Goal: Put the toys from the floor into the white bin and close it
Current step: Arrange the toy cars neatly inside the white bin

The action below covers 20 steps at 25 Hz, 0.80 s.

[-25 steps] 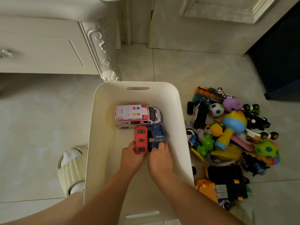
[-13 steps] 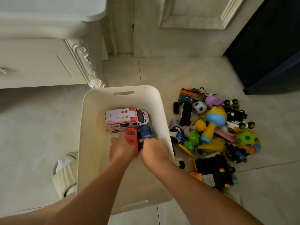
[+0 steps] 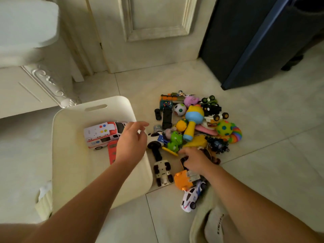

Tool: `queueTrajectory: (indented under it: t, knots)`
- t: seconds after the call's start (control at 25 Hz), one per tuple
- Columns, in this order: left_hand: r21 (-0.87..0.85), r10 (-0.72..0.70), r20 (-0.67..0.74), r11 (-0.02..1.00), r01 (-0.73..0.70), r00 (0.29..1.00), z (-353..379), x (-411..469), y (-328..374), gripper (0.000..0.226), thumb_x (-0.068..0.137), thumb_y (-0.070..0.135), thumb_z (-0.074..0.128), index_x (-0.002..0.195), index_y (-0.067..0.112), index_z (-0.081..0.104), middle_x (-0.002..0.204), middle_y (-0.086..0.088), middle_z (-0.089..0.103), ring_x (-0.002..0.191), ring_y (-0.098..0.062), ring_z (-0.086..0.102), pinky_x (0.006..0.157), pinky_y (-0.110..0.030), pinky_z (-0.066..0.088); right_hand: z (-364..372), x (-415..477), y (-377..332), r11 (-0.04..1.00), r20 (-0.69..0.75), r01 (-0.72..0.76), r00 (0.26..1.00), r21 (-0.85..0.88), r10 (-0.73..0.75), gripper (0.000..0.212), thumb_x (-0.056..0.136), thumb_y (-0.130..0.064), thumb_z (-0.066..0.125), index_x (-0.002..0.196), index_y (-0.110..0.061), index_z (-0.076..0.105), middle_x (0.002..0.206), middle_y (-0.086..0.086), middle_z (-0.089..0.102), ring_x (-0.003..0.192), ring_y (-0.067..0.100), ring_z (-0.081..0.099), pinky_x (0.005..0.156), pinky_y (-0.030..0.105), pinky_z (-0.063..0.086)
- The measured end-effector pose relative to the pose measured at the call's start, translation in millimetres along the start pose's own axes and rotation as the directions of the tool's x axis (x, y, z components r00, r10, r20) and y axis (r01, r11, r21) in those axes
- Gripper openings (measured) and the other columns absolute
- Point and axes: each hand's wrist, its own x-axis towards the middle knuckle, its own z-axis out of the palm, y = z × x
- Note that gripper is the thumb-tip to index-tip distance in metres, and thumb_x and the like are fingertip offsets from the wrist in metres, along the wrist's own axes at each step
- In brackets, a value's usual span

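The white bin (image 3: 61, 155) stands open on the floor at left. Inside lie a white toy ambulance (image 3: 101, 134) and a red car (image 3: 112, 151). My left hand (image 3: 131, 142) hovers over the bin's right wall, fingers relaxed and holding nothing. To the right of the bin is a pile of toys (image 3: 194, 120): balls, a blue and yellow rattle, a green frog, several vehicles. My right hand (image 3: 194, 160) is at the pile's near edge, fingers curled on a black and orange toy truck (image 3: 184, 178). A white race car (image 3: 191, 197) lies nearer me.
A cream carved cabinet (image 3: 35, 88) stands behind the bin, a cream door (image 3: 154, 32) beyond the pile, and dark blue furniture (image 3: 254, 41) at the back right. My slippered feet show at the lower left (image 3: 43, 199) and lower right (image 3: 213, 223).
Both hands have let go of the red and blue cars in the bin. My right hand moved right to the pile and took the black toy truck; my left hand rose over the bin's right wall.
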Motion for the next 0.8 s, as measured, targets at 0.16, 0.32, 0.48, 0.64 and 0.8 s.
queueTrajectory:
  t: [0.16,0.32,0.48,0.64,0.8]
  knots:
    - [0.044,0.096,0.107,0.994,-0.101,0.99,14.0,-12.1,17.4,0.032,0.094,0.01,0.048,0.118,0.026,0.062,0.113,0.008,0.055,0.084,-0.007,0.057,0.076,-0.025,0.05,48.5,-10.8,31.8,0.815,0.153,0.146,0.986,-0.56,-0.071,0.075,0.08,-0.026,0.066,0.145,-0.026,0.029,0.143,0.007,0.036,0.134,0.033,0.028,0.112,0.048,0.025]
    - [0.049,0.105,0.296,0.991,-0.125,0.95,32.6,-24.5,20.2,0.038,0.095,0.007,0.045,0.124,0.028,0.059,0.116,0.005,0.055,0.08,-0.011,0.056,0.076,-0.034,0.053,62.3,-9.3,40.2,0.758,0.036,0.189,0.976,-0.624,-0.214,0.068,0.083,-0.024,0.067,0.141,-0.023,0.033,0.139,0.006,0.045,0.133,0.029,0.033,0.114,0.047,0.021]
    - [-0.032,-0.007,0.435,0.999,0.023,0.9,36.9,-25.5,28.4,0.046,0.094,0.009,0.051,0.136,0.028,0.047,0.121,0.008,0.048,0.097,-0.006,0.055,0.09,-0.029,0.051,33.1,-8.3,28.3,0.952,-0.076,0.178,0.976,-0.248,-0.202,0.069,0.071,-0.045,0.071,0.133,-0.027,0.044,0.126,-0.002,0.054,0.117,0.021,0.049,0.1,0.039,0.04]
    - [-0.281,0.03,0.521,0.95,0.139,0.853,37.4,-22.0,41.0,0.041,0.084,0.015,0.072,0.11,0.039,0.051,0.093,0.021,0.059,0.079,0.011,0.059,0.072,-0.012,0.05,-8.1,-15.1,-1.8,0.646,-0.036,0.01,0.999,0.763,0.027,0.045,0.078,-0.033,0.072,0.12,-0.025,0.06,0.11,-0.006,0.066,0.106,0.015,0.06,0.092,0.033,0.049]
    - [-0.329,-0.09,0.547,0.891,0.313,0.832,35.7,-9.1,38.9,0.089,0.077,0.031,0.079,0.147,0.021,0.026,0.118,0.012,0.06,0.098,0.002,0.06,0.078,-0.014,0.044,-22.5,-20.6,-20.6,0.29,0.06,-0.033,0.995,0.957,-0.083,0.041,0.074,-0.015,0.057,0.115,-0.009,0.063,0.11,0.013,0.064,0.1,0.024,0.057,0.08,0.035,0.047]
